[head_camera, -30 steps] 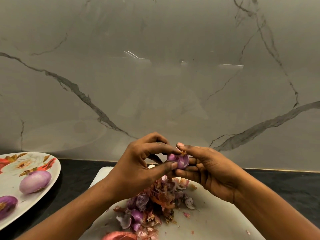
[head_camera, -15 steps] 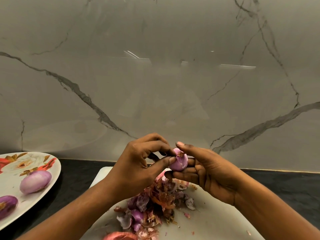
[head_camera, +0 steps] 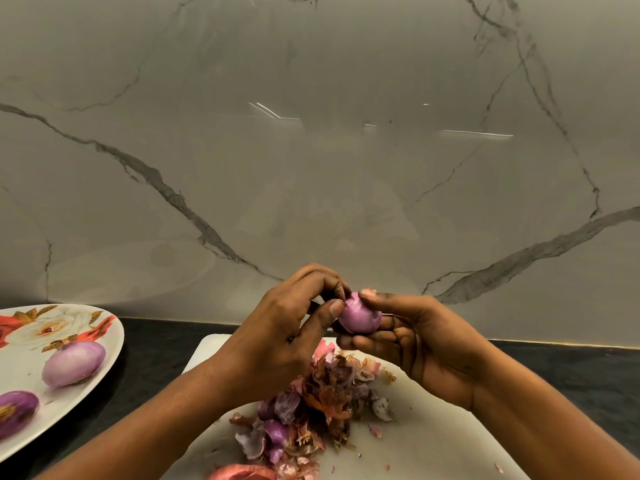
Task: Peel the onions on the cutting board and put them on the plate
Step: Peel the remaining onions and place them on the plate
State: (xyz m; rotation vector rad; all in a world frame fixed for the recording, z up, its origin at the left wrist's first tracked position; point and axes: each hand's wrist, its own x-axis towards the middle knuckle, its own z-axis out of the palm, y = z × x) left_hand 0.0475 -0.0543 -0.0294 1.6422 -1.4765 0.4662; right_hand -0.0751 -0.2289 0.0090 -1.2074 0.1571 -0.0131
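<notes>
Head cam: both hands together above cutting board [head_camera: 433,445]. Right hand [head_camera: 426,341] cups one purple onion [head_camera: 358,317], left hand [head_camera: 277,327] pinches its tip, thumb on it. Two peeled onions [head_camera: 73,363] on floral plate [head_camera: 24,362], off left. One skin pile [head_camera: 311,403] on board.

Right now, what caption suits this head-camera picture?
Left hand peels the onion gripped by the right hand, above peelings piled on the cutting board, beside the plate.
</notes>
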